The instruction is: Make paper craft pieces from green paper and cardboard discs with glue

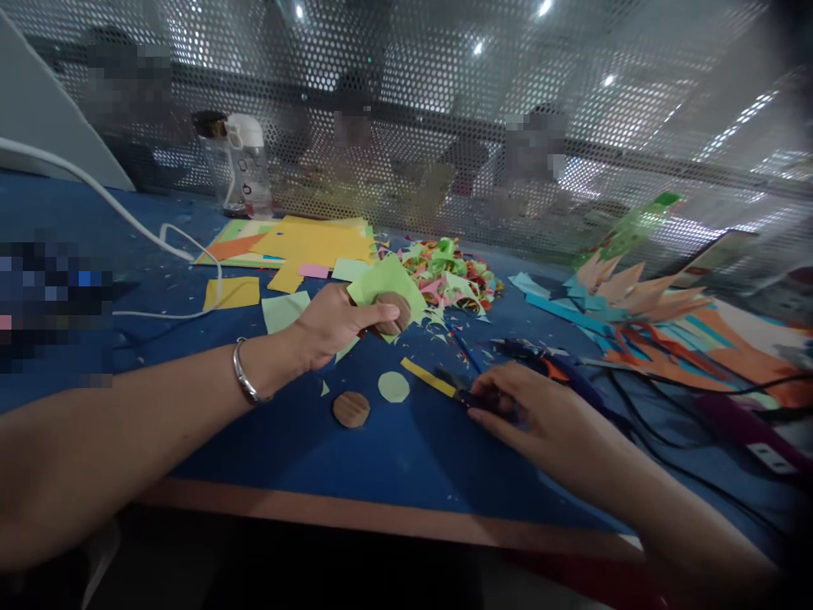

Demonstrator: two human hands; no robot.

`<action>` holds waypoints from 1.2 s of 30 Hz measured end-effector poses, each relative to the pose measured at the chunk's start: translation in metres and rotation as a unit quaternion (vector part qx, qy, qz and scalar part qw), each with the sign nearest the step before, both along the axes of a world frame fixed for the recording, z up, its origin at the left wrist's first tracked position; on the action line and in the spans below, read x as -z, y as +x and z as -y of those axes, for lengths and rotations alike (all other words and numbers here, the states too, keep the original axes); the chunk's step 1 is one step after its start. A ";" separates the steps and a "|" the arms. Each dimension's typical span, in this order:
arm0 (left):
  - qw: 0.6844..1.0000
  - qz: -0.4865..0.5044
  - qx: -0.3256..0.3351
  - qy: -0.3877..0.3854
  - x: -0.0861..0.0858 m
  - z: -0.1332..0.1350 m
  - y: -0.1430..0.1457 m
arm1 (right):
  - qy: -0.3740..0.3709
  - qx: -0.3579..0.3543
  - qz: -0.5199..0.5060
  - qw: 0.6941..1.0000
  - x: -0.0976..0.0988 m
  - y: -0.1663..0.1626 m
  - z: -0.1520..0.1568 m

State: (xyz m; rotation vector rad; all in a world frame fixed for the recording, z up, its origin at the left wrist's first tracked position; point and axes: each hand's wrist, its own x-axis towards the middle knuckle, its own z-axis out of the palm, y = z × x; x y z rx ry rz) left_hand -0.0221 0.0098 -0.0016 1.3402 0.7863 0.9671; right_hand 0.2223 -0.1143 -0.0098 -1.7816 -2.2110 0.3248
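My left hand pinches a light green paper square together with a brown corrugated cardboard disc, the thumb pressed on the disc. Low over the table, my right hand has its fingers curled round the dark handle of what look like scissors. A narrow yellow length points away from that handle to the left; whether it is blade or paper is unclear. Between the hands lie a second cardboard disc and a pale green paper circle.
Scraps of coloured paper form a pile at the back. Yellow sheets lie behind my left hand, with two bottles beyond. Folded paper shapes, dark cables and a purple device are at the right. A white cable crosses the left.
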 end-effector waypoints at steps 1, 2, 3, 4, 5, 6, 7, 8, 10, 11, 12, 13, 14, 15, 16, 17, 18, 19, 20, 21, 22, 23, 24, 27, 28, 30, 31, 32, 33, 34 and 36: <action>1.000 0.006 0.001 -0.008 0.000 0.001 0.001 | 0.007 -0.001 0.010 1.000 0.001 0.001 0.001; 1.000 0.009 0.001 -0.020 0.000 0.001 0.001 | 0.016 -0.006 0.019 1.000 0.002 0.001 0.002; 0.999 0.007 -0.001 -0.031 0.001 0.002 0.001 | 0.024 -0.015 0.028 0.999 0.002 0.002 0.002; 0.999 0.003 -0.005 -0.042 0.001 0.002 0.002 | 0.031 -0.026 0.037 0.998 0.002 0.002 0.003; 0.999 -0.003 -0.010 -0.052 0.001 0.002 0.002 | 0.038 -0.035 0.044 0.998 0.001 0.002 0.004; 0.998 -0.006 -0.013 -0.061 0.001 0.003 0.002 | 0.043 -0.042 0.050 0.997 0.001 0.003 0.004; 0.998 -0.007 -0.013 -0.069 0.001 0.003 0.002 | 0.045 -0.047 0.055 0.996 0.001 0.003 0.006; 0.997 -0.004 -0.011 -0.075 0.001 0.003 0.001 | 0.045 -0.049 0.058 0.996 0.001 0.004 0.007; 0.996 0.009 -0.003 -0.086 0.003 0.002 0.001 | 0.038 -0.047 0.056 0.997 0.000 0.007 0.010; 0.996 0.017 0.000 -0.090 0.004 0.002 0.001 | 0.033 -0.041 0.047 0.998 -0.001 0.009 0.011; 0.995 0.020 0.000 -0.093 0.005 0.002 0.001 | 0.027 -0.031 0.031 0.999 -0.001 0.012 0.012; 0.995 0.021 -0.002 -0.095 0.005 0.002 0.000 | 0.019 -0.016 0.009 1.000 -0.003 0.014 0.012; 0.995 0.019 -0.003 -0.098 0.006 0.002 0.000 | 0.008 0.004 -0.021 1.000 -0.005 0.016 0.011; 0.995 0.017 -0.005 -0.103 0.006 0.002 0.000 | -0.008 0.024 -0.060 0.998 -0.007 0.017 0.010; 0.994 0.015 -0.007 -0.107 0.006 0.002 0.000 | -0.026 0.044 -0.105 0.993 -0.010 0.017 0.008; 0.994 0.014 -0.009 -0.111 0.005 0.003 0.001 | -0.044 0.062 -0.154 0.985 -0.013 0.016 0.005; 0.993 0.016 -0.012 -0.116 0.004 0.004 0.001 | -0.061 0.075 -0.206 0.974 -0.017 0.013 0.001; 0.992 0.021 -0.015 -0.120 0.002 0.005 0.001 | -0.068 0.087 -0.253 0.961 -0.020 0.009 -0.003; 0.992 0.027 -0.020 -0.124 0.001 0.007 0.001 | -0.072 0.098 -0.294 0.948 -0.024 0.004 -0.008; 0.991 0.033 -0.023 -0.128 0.000 0.008 0.001 | -0.067 0.101 -0.328 0.937 -0.026 -0.002 -0.014; 0.990 0.040 -0.028 -0.133 -0.001 0.010 0.002 | -0.065 0.093 -0.360 0.926 -0.029 -0.008 -0.020; 0.989 0.044 -0.037 -0.138 -0.002 0.012 0.002 | -0.067 0.083 -0.389 0.915 -0.030 -0.016 -0.026; 0.988 0.047 -0.043 -0.142 -0.002 0.013 0.002 | -0.073 0.084 -0.410 0.905 -0.030 -0.023 -0.032; 0.986 0.059 -0.063 -0.142 0.000 0.016 0.004 | -0.053 0.102 -0.486 0.866 -0.027 -0.043 -0.048; 0.985 0.061 -0.069 -0.143 0.001 0.017 0.004 | -0.057 0.103 -0.504 0.855 -0.025 -0.048 -0.052; 0.984 0.055 -0.085 -0.147 0.002 0.017 0.005 | -0.071 0.107 -0.521 0.844 -0.019 -0.056 -0.058; 0.983 0.054 -0.092 -0.148 0.002 0.017 0.005 | -0.077 0.108 -0.522 0.843 -0.015 -0.059 -0.059; 0.983 0.055 -0.097 -0.148 0.002 0.017 0.006 | -0.084 0.109 -0.520 0.843 -0.012 -0.061 -0.060; 0.982 0.058 -0.098 -0.149 0.002 0.017 0.006 | -0.091 0.110 -0.519 0.843 -0.009 -0.063 -0.060; 0.982 0.062 -0.098 -0.151 0.002 0.017 0.006 | -0.099 0.111 -0.522 0.840 -0.007 -0.065 -0.060; 0.982 0.065 -0.095 -0.152 0.002 0.017 0.007 | -0.115 0.116 -0.538 0.827 -0.004 -0.068 -0.059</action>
